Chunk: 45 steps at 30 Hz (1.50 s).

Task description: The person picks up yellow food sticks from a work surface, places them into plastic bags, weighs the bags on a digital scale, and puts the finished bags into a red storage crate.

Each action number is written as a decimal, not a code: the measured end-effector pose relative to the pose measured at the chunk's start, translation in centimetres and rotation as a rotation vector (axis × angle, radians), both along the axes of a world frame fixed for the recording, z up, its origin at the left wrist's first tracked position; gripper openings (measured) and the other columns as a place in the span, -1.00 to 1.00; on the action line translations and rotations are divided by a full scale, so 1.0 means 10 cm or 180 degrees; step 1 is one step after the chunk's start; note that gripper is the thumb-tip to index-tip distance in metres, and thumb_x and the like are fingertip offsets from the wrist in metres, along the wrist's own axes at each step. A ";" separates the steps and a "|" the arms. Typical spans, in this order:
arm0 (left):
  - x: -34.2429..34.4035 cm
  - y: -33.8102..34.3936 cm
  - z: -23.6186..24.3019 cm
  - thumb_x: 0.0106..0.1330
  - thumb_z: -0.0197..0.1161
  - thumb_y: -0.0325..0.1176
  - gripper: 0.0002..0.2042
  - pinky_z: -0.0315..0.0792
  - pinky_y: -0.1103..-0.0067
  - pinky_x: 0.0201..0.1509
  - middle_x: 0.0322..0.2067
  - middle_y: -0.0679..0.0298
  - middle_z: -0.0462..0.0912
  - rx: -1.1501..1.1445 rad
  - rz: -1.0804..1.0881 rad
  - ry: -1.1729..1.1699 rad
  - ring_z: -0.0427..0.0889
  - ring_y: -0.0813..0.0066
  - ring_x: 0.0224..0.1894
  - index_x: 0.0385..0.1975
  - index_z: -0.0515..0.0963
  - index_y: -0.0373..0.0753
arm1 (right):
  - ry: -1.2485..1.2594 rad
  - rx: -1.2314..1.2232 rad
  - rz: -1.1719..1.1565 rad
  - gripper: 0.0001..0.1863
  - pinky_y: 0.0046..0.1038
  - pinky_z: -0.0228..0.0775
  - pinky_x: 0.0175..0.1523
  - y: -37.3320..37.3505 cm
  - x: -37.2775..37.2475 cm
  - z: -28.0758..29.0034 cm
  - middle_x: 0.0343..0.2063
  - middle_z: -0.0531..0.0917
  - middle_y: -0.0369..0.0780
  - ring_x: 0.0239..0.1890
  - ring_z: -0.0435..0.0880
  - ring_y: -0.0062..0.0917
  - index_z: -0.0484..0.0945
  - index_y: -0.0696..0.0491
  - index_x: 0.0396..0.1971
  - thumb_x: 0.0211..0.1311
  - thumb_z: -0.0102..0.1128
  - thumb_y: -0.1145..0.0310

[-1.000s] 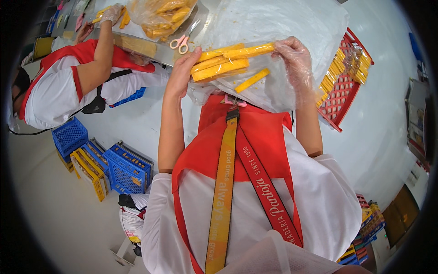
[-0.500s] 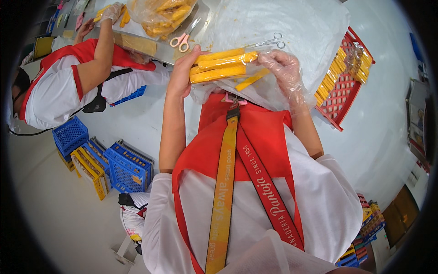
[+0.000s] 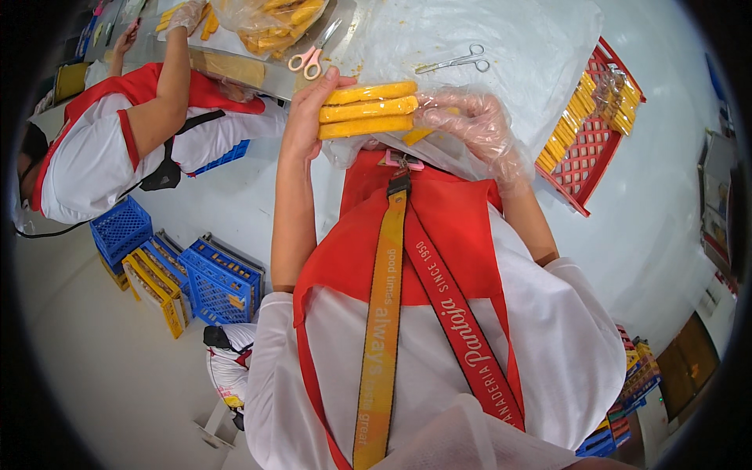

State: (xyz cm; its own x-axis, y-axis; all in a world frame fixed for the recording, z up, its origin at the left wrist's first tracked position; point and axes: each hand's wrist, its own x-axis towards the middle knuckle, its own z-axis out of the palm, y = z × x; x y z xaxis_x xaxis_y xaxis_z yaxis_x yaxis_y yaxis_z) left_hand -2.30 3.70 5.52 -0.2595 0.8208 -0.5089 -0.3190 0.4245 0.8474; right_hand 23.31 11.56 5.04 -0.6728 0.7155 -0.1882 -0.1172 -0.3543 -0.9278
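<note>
While left fingers (image 3: pixel 328 79) grip yellow sticks (image 3: pixel 368 110), right fingers (image 3: pixel 472 103), hold unclear, curl near plastic sheeting (image 3: pixel 540 66) and scissors (image 3: pixel 446 63).

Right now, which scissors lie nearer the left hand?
The pink-handled scissors, just beyond the left hand; the all-silver scissors lie farther right, beyond the gloved right hand.

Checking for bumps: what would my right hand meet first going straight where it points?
Likely the three yellow food sticks in your left hand; your right hand may be touching them, as depth is unclear.
</note>
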 end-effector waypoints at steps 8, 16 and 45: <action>0.04 -0.08 0.00 0.27 0.36 -0.17 -0.63 0.53 0.60 -0.07 -0.20 0.18 0.67 0.0184 -0.0245 -0.0031 0.66 0.48 -0.17 -0.12 0.60 -0.37 | -0.0361 0.0787 0.0146 -0.78 -0.49 0.51 -0.07 0.03 -0.03 -0.04 -0.29 0.73 -0.20 -0.20 0.65 -0.58 0.73 0.16 -0.25 0.08 0.44 0.43; -0.29 -0.25 -0.08 0.18 0.44 -0.34 -0.65 0.56 0.61 -0.11 -0.20 0.19 0.66 0.0206 0.0261 -0.0034 0.67 0.51 -0.20 -0.08 0.57 -0.34 | -0.1335 0.2122 0.0059 -0.79 -0.44 0.49 0.00 0.43 0.34 -0.49 -0.22 0.72 -0.26 -0.18 0.64 -0.45 0.72 0.07 -0.30 0.00 0.42 0.41; -0.24 -0.30 -0.04 0.31 0.32 -0.34 -0.74 0.54 0.62 -0.09 -0.19 0.26 0.63 0.0585 0.0115 -0.0267 0.63 0.55 -0.18 -0.08 0.54 -0.30 | -0.1532 0.2519 -0.0087 -0.70 -0.47 0.41 -0.21 0.42 0.36 0.38 -0.41 0.66 -0.26 -0.36 0.57 -0.48 0.71 0.08 -0.28 -0.14 0.48 0.47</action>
